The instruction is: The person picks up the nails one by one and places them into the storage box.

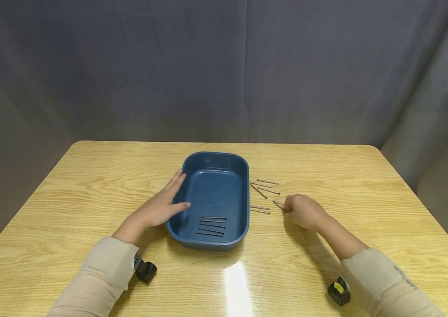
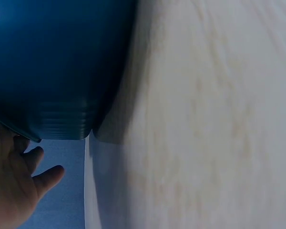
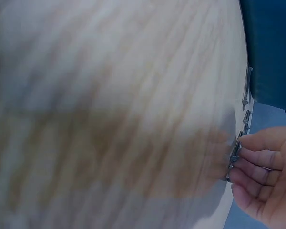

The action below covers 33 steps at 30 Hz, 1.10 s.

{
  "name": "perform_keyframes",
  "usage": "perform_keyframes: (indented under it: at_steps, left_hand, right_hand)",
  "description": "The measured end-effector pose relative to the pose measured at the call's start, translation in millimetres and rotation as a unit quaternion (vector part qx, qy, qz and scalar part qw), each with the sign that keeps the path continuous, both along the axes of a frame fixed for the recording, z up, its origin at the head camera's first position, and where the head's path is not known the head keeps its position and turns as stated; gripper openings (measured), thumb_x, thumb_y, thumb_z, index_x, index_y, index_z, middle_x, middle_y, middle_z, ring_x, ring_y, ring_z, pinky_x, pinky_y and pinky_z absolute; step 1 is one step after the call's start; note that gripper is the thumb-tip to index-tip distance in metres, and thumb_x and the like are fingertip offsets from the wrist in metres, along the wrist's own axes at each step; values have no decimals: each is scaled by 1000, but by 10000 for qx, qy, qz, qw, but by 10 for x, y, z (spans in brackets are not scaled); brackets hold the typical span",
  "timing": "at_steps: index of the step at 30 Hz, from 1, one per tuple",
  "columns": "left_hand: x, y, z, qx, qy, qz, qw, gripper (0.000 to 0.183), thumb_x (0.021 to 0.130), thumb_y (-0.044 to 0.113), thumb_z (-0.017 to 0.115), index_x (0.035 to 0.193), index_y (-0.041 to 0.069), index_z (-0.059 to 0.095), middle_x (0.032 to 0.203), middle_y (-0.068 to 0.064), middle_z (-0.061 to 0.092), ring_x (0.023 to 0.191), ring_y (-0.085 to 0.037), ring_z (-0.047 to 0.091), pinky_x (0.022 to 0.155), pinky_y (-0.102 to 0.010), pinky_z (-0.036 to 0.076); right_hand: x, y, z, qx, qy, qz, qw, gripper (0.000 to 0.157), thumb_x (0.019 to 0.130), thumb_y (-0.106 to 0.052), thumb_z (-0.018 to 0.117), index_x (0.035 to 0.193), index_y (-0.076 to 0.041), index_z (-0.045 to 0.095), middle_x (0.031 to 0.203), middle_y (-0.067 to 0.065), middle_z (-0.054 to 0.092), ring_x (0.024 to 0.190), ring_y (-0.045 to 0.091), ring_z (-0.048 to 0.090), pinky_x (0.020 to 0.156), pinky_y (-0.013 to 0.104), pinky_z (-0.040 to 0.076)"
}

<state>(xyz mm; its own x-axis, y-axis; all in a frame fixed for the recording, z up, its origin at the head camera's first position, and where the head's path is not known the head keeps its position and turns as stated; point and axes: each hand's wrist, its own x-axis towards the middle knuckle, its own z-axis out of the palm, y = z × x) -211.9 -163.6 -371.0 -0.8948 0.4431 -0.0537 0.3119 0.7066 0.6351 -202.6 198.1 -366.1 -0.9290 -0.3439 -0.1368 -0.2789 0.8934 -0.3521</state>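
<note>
Center of the head frame: blue plastic basin [image 1: 217, 189] on a wood-grain table [image 1: 89, 185], long side running away from the wearer. A row of nails [image 1: 212, 221] lies on the basin floor, lower part, roughly parallel.

Left hand [image 1: 162, 208], left of center: not clenched, fingers extended, resting at the basin's left rim, thumb reaching over the inside.

Right hand [image 1: 305, 211], right of center: fingers curled, grasping thin nails [image 1: 278, 203] by pinch; their ends project toward the left in a narrow V. Exact number in the grip cannot be told.

Between basin and right hand: two nails [image 1: 259, 211] side by side, just beside the basin's right wall; above these, a loose group of nails [image 1: 269, 190] at mixed angles, some crossing or touching.

Upper half of frame: gray curtain [image 1: 168, 66]. Lower left and lower right: light sleeves [image 1: 101, 273], each with a black wrist camera [image 1: 146, 270].
</note>
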Motion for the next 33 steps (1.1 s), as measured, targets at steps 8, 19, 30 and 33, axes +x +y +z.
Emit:
perform_keyframes:
  at_steps: [8, 19, 30, 33]
  left_hand:
    - [8, -1, -3, -46, -31, 11, 10000, 76, 92, 31, 49, 148, 9, 3, 154, -5, -7, 140, -31, 3, 108, -55, 17]
    - [6, 3, -8, -62, -40, -6, 10000, 75, 92, 31, 49, 148, 10, 3, 154, -4, -8, 140, -30, 3, 108, -55, 16]
    - [1, 0, 7, -106, -37, 9, 9999, 76, 92, 31, 49, 148, 10, 3, 154, -4, -8, 140, -30, 3, 108, -55, 16]
    - [-2, 0, 6, -98, -41, 29, 9999, 75, 92, 30, 49, 148, 10, 3, 154, -4, -8, 140, -30, 3, 108, -55, 16]
  right_hand:
    - [-36, -38, -45, 230, 26, -39, 9997, 13, 85, -7, 55, 72, -7, 60, 71, 3, 56, 58, 14, 39, 53, 26, 33]
    - [-18, -63, -69, 234, -129, -191, 9995, 25, 79, 2, 50, 61, -13, 40, 50, -5, 29, 45, 8, 23, 44, 19, 19]
    - [-17, -85, 0, -83, 378, -143, 9991, 9, 85, -7, 57, 77, -4, 60, 73, 3, 58, 61, 15, 45, 56, 28, 39]
    - [-3, -137, 47, -306, 503, -173, 9981, 8, 85, -6, 57, 79, -3, 59, 73, 5, 56, 62, 16, 44, 57, 29, 38]
